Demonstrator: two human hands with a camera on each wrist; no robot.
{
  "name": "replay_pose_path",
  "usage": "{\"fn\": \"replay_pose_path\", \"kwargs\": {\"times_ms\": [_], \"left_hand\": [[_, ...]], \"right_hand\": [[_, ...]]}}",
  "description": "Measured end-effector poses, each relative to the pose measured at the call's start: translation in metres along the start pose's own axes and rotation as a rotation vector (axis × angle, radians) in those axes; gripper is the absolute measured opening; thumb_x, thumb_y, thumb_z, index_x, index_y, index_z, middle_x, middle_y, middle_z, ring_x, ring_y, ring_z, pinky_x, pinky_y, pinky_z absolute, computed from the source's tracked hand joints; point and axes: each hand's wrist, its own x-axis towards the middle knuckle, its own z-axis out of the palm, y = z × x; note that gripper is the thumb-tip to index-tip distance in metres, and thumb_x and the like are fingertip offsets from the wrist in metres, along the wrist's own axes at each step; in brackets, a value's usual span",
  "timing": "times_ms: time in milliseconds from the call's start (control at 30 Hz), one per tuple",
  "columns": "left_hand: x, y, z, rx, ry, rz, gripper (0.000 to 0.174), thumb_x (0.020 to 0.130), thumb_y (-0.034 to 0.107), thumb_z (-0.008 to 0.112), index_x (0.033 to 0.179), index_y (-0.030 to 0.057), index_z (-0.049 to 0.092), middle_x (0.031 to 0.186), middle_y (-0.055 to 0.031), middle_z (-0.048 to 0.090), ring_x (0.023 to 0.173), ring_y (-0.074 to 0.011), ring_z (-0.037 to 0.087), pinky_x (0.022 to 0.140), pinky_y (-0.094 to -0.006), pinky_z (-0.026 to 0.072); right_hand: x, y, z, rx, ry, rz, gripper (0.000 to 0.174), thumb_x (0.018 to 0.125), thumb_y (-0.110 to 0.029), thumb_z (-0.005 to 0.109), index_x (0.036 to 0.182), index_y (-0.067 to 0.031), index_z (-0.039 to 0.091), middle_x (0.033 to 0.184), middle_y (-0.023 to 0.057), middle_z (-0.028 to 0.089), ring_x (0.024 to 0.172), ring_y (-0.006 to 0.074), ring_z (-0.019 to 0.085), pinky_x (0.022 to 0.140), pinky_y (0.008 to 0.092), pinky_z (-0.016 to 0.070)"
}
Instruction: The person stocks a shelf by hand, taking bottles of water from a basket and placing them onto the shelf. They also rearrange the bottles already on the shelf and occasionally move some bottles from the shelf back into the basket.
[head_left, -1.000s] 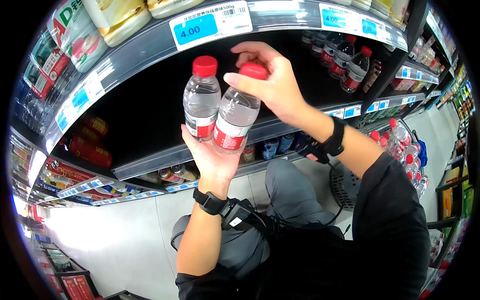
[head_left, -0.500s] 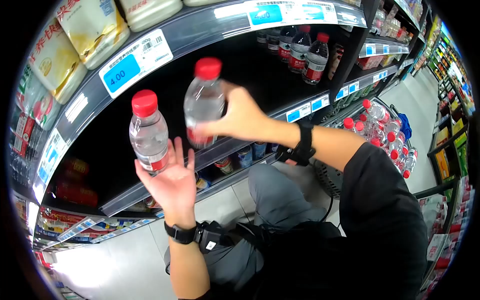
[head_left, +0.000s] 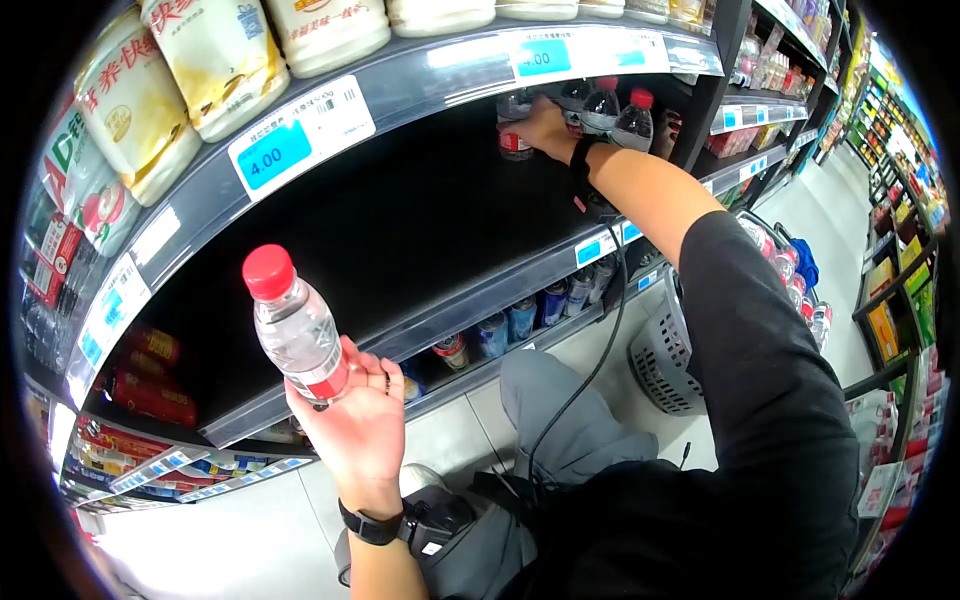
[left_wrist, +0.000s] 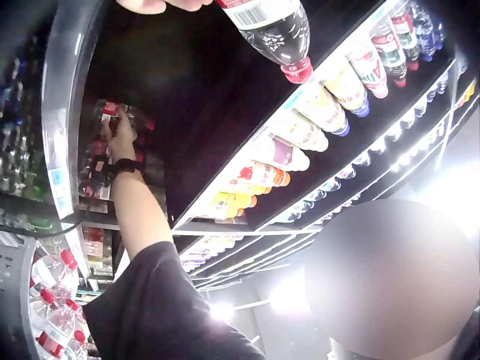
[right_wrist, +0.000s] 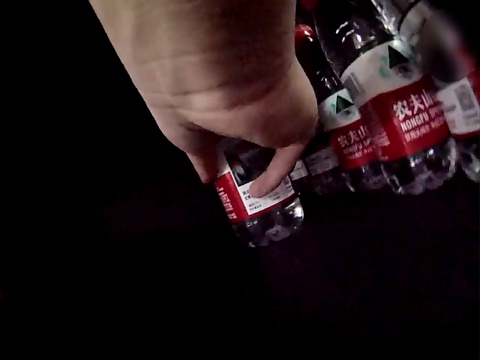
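One bottle (head_left: 298,335) sits on the open left grip (head_left: 357,425), by the shelf edge (head_left: 470,305). Right grip (head_left: 545,130) curls round a second bottle (right_wrist: 259,199), room beside it.

A shop aisle, with price tags (head_left: 272,160) along shelves (head_left: 440,300) of packaged drinks (head_left: 225,65).

Clear bottles (head_left: 300,335), red-and-white labels (right_wrist: 247,199)

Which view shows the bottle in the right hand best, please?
The right wrist view shows the bottle closest, with label and base clear; the right hand hides its top. The head and left wrist views show it small and partly covered.
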Motion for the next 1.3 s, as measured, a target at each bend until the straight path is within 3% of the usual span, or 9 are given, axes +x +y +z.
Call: {"fn": "replay_pose_path", "kwargs": {"times_ms": [233,333,500,800,900,1000,1133,1200,1300], "left_hand": [[-0.003,0.004,-0.010,-0.014,-0.016,-0.097,0.056,0.094,0.053,0.056,0.124,0.0060,0.052,0.112,-0.0067,0.064,0.094,-0.0181,0.057,0.094,-0.0376,0.0421],[-0.006,-0.003,-0.004,-0.033,-0.005,-0.153,0.056,0.093,0.051,0.059,0.124,0.0043,0.052,0.111,-0.0072,0.064,0.091,-0.0185,0.057,0.092,-0.0373,0.0426],[-0.006,-0.011,-0.002,0.002,0.001,-0.161,0.060,0.093,0.052,0.059,0.125,0.0022,0.050,0.111,-0.0093,0.063,0.088,-0.0187,0.055,0.090,-0.0375,0.0425],[-0.011,-0.015,-0.004,0.032,-0.005,-0.154,0.063,0.094,0.053,0.058,0.130,0.0023,0.047,0.111,-0.0101,0.060,0.085,-0.0182,0.054,0.085,-0.0376,0.0423],[-0.012,-0.015,-0.003,0.020,0.037,-0.148,0.063,0.094,0.054,0.058,0.130,0.0038,0.048,0.110,-0.0101,0.060,0.085,-0.0184,0.053,0.084,-0.0371,0.0420],[-0.013,-0.015,-0.004,0.030,0.021,-0.133,0.062,0.094,0.053,0.058,0.130,0.0040,0.048,0.109,-0.0098,0.060,0.084,-0.0184,0.053,0.084,-0.0367,0.0419],[-0.012,-0.014,-0.006,0.036,0.022,-0.122,0.061,0.094,0.053,0.057,0.130,0.0040,0.049,0.106,-0.0093,0.060,0.084,-0.0183,0.052,0.083,-0.0363,0.0418],[-0.012,-0.016,-0.002,0.048,0.036,-0.106,0.062,0.094,0.054,0.057,0.128,0.0023,0.050,0.105,-0.0085,0.060,0.084,-0.0179,0.051,0.083,-0.0356,0.0418],[-0.007,-0.017,-0.008,-0.005,-0.010,-0.154,0.063,0.095,0.055,0.056,0.127,0.0002,0.051,0.107,-0.0081,0.061,0.083,-0.0174,0.051,0.082,-0.0347,0.0419]], "right_hand": [[0.005,0.014,0.012,0.060,-0.003,-0.041,0.082,0.075,-0.051,0.077,0.124,0.0114,0.054,0.122,0.0329,0.061,0.116,0.0401,0.062,0.097,0.0425,0.0517],[-0.003,0.010,0.011,-0.071,-0.100,0.027,0.061,0.081,-0.048,0.073,0.101,0.0098,0.066,0.103,0.0290,0.068,0.101,0.0390,0.068,0.086,0.0444,0.0545],[-0.009,0.005,0.019,-0.163,-0.122,-0.027,0.045,0.087,-0.045,0.064,0.110,-0.0071,0.071,0.113,0.0228,0.068,0.109,0.0408,0.064,0.092,0.0473,0.0509],[0.024,0.022,0.058,-0.112,-0.144,-0.160,0.056,0.085,-0.036,0.062,0.124,0.0049,0.060,0.120,0.0308,0.063,0.115,0.0436,0.061,0.098,0.0457,0.0486],[0.027,0.015,0.054,-0.100,-0.222,-0.152,0.065,0.085,-0.039,0.065,0.140,-0.0062,0.051,0.132,0.0278,0.058,0.121,0.0424,0.057,0.104,0.0421,0.0458],[0.015,-0.005,0.045,-0.118,-0.268,0.014,0.060,0.081,-0.031,0.064,0.124,0.0100,0.058,0.126,0.0342,0.058,0.123,0.0418,0.056,0.099,0.0430,0.0487],[0.020,0.010,0.063,-0.012,-0.124,-0.004,0.050,0.081,-0.027,0.064,0.119,0.0051,0.063,0.121,0.0310,0.063,0.116,0.0419,0.061,0.094,0.0428,0.0510],[0.002,-0.007,0.051,0.277,-0.126,-0.295,0.040,0.085,-0.025,0.064,0.115,0.0012,0.066,0.110,0.0243,0.068,0.102,0.0356,0.067,0.086,0.0414,0.0535],[-0.086,-0.069,-0.003,0.582,-0.586,-0.368,0.036,0.088,-0.019,0.071,0.117,-0.0024,0.060,0.090,0.0069,0.066,0.079,0.0143,0.063,0.070,0.0283,0.0529]]}}
